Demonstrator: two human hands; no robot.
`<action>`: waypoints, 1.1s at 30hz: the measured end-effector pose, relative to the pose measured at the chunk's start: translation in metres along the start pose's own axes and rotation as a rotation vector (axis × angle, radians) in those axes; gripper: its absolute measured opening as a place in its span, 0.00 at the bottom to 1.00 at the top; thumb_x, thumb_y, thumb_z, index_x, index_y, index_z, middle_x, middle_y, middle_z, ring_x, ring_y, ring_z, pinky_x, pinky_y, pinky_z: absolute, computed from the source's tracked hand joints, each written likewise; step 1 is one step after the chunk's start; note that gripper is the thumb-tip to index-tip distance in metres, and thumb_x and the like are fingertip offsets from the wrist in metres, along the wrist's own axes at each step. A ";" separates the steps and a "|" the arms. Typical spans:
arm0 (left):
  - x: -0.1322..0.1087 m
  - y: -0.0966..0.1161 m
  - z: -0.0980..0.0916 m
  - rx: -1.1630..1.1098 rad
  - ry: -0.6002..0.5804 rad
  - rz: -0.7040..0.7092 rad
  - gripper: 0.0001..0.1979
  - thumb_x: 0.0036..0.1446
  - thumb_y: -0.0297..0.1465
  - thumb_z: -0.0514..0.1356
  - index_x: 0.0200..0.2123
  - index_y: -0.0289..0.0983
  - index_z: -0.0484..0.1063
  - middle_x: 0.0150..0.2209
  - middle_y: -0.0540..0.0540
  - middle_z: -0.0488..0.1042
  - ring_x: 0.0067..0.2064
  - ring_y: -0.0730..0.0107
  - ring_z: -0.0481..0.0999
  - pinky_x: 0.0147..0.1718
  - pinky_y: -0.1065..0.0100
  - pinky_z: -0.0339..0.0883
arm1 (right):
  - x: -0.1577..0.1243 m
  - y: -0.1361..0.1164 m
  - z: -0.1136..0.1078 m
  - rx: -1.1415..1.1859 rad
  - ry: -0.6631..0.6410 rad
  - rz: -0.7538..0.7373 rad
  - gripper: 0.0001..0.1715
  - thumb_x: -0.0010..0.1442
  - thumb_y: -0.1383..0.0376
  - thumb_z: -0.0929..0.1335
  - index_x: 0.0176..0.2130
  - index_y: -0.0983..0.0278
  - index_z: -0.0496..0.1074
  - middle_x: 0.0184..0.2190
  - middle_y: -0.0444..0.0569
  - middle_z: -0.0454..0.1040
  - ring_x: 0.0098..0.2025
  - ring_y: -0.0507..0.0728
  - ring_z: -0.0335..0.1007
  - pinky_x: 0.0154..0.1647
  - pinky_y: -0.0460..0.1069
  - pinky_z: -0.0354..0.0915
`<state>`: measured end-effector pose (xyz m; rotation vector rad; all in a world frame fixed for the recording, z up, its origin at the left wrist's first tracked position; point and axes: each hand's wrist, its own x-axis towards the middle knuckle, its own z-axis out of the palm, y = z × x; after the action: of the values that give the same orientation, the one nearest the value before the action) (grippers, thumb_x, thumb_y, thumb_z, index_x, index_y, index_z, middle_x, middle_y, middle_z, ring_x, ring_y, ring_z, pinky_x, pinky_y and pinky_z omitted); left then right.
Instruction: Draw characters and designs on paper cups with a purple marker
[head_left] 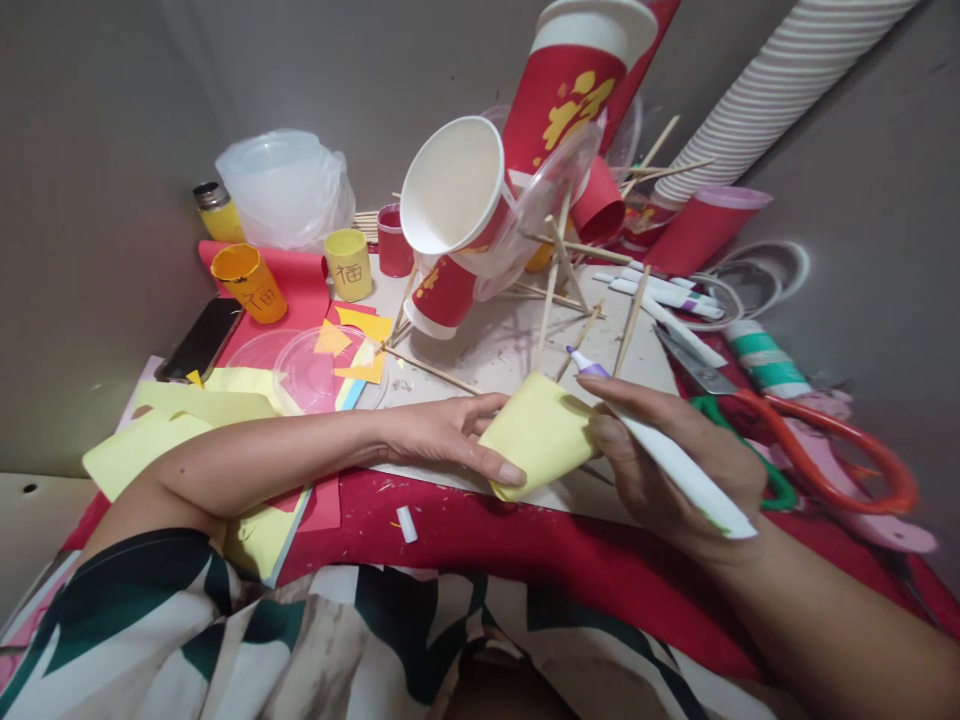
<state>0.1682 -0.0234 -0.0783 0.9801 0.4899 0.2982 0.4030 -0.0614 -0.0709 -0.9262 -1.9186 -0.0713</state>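
A white cap (406, 523) lies on the red cloth (465, 540) nearest the wearer. Just beyond, over the board (480, 368), the left hand (457, 440) grips a pale yellow roll (544, 430), its long axis apparently slanting from lower left to upper right, most of the fingers hidden behind it. The right hand (675, 450) clasps a pen (675, 470), purple tip pointing away and leftward. Farther off, the orange cup (251, 285) and yellow cup (349, 265) both read 福; gold marks on the big red cup (562, 90) are illegible, its rim cut off above.
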 end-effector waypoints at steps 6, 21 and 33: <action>0.001 0.001 0.000 -0.056 0.019 -0.018 0.40 0.43 0.33 0.81 0.58 0.36 0.71 0.50 0.44 0.77 0.49 0.68 0.78 0.52 0.61 0.71 | 0.002 -0.001 -0.002 -0.012 -0.003 -0.077 0.26 0.70 0.66 0.70 0.64 0.49 0.73 0.43 0.48 0.87 0.33 0.57 0.85 0.31 0.47 0.78; -0.003 0.005 0.005 -0.017 0.028 -0.022 0.41 0.42 0.33 0.81 0.59 0.38 0.69 0.52 0.45 0.75 0.51 0.65 0.77 0.57 0.58 0.69 | 0.002 0.003 -0.002 -0.151 0.013 -0.100 0.19 0.73 0.63 0.67 0.61 0.57 0.76 0.41 0.51 0.87 0.31 0.56 0.85 0.30 0.46 0.76; 0.001 0.004 0.001 -0.045 0.009 0.013 0.40 0.45 0.36 0.80 0.61 0.36 0.75 0.57 0.37 0.79 0.50 0.63 0.80 0.49 0.65 0.71 | 0.006 0.003 -0.003 0.089 -0.008 -0.028 0.23 0.72 0.64 0.69 0.64 0.54 0.74 0.50 0.50 0.85 0.45 0.59 0.86 0.43 0.49 0.83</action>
<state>0.1690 -0.0215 -0.0749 0.9390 0.4836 0.3239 0.4060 -0.0570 -0.0656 -0.8419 -1.9266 0.0012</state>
